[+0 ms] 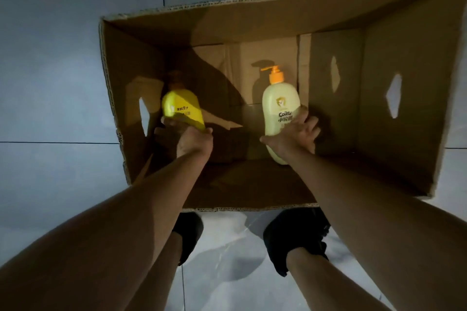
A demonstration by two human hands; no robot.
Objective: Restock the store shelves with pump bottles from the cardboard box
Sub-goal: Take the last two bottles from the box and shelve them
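both forearms reach into box [252, 17]. left hand [193, 140] clamped on yellow bottle [182, 108], its pump lost in shadow. right hand [294, 134] wrapped around cream bottle [279, 101], orange pump up.

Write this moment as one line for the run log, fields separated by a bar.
left hand: holds yellow bottle | right hand: holds cream bottle | place: inside cardboard box | shelves: unseen

Pale cream pump bottle [279, 108]: label bore the Latin letters "Coa", the rest hidden by fingers, with Chinese characters beneath, only partly legible. Yellow pump bottle [180, 108]: label carried white Chinese characters, too blurred to read with certainty
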